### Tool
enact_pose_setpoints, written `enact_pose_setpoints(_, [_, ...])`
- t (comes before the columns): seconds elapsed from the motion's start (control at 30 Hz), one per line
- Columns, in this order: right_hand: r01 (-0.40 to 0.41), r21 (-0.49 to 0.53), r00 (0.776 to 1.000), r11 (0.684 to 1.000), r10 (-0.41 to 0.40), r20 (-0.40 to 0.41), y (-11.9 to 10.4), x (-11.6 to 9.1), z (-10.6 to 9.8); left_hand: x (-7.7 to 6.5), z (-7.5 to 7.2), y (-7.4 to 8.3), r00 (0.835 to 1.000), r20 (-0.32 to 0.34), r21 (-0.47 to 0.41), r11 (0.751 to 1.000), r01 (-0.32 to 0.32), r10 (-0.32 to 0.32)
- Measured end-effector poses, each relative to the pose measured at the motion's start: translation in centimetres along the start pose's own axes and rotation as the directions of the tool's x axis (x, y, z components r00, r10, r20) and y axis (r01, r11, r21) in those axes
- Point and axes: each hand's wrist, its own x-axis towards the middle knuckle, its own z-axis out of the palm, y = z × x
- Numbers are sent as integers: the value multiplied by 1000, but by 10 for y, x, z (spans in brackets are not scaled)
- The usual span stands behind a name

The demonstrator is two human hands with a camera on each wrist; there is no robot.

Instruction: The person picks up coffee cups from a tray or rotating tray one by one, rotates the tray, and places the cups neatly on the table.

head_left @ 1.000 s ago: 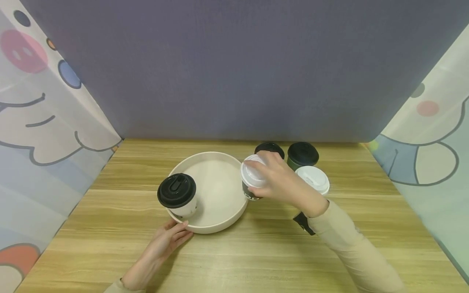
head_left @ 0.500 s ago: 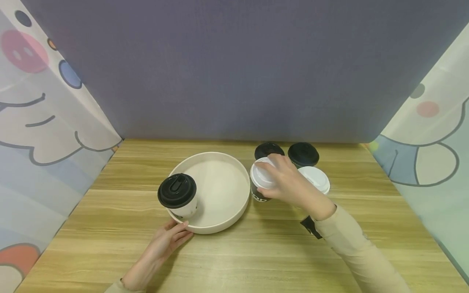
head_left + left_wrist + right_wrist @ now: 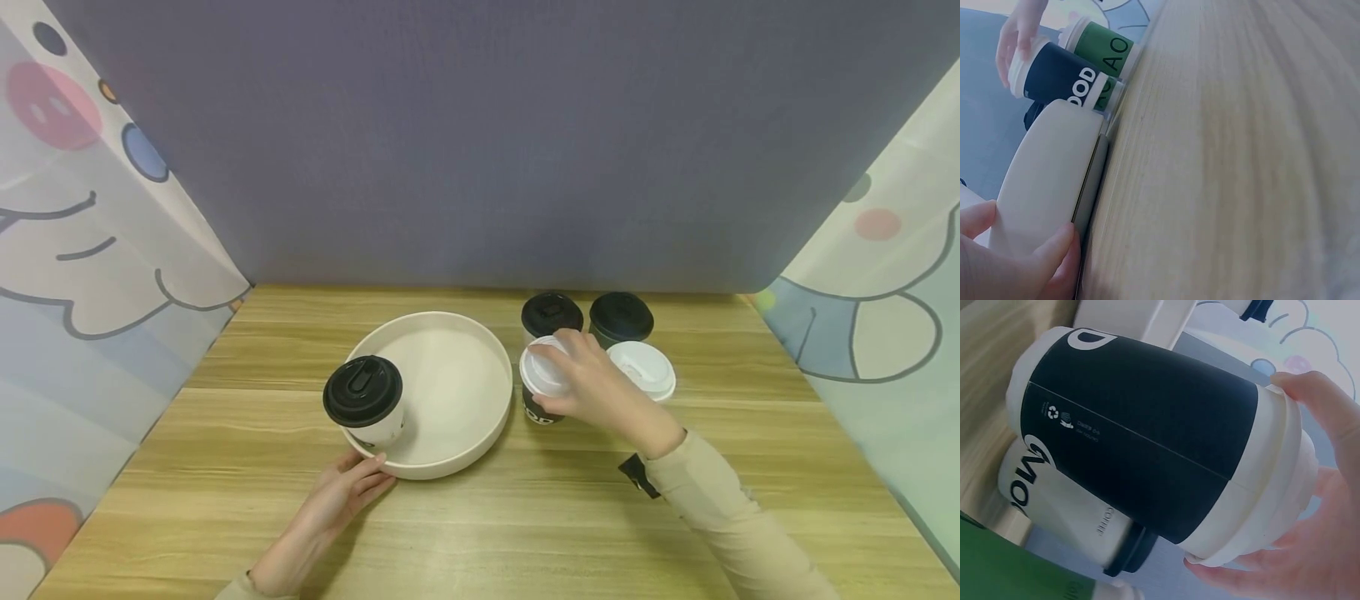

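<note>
My right hand (image 3: 592, 387) grips a paper coffee cup (image 3: 1141, 431) by its white lid (image 3: 546, 367), thumb and fingers spread around the rim. This cup has a black sleeve with white letters and stands roughly upright; whether its base touches the table cannot be told. My left hand (image 3: 337, 496) pinches the near left rim of a round cream tray (image 3: 457, 465), thumb on top and fingers against the outer wall, as the left wrist view also shows. A white cup with a black lid (image 3: 363, 392) stands inside the tray at its left side.
Behind the right hand are two black-lidded cups (image 3: 551, 315) and a white-lidded cup (image 3: 641, 369); one green cup (image 3: 1110, 50) shows in the left wrist view. A small black piece (image 3: 639, 477) sits by the right sleeve. A grey panel (image 3: 480, 167) borders the wooden table's back.
My right hand has moved the white-lidded cup rightward, away from the tray rim, and slightly nearer to me. The left hand, the tray and the cup in it have stayed put.
</note>
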Motion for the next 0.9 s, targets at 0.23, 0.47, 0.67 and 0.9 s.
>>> enact_pose_setpoints(0.23, [-25,-5,999,1000,25,30,3,-5,6,0,1,0,1000,-7,1,1000,1,-1])
enact_pose_setpoints(0.47, [-34,-2,999,999,34,35,6,-8,10,0,1,0,1000,-10,6,1000,-5,5])
enact_pose_setpoints(0.67, [-47,-5,998,999,47,42,7,-10,12,0,1,-1,1000,-14,-1,1000,-3,3])
enact_pose_setpoints(0.9, [-70,-3,996,998,70,55,7,-11,13,0,1,-1,1000,-10,-10,1000,-5,5])
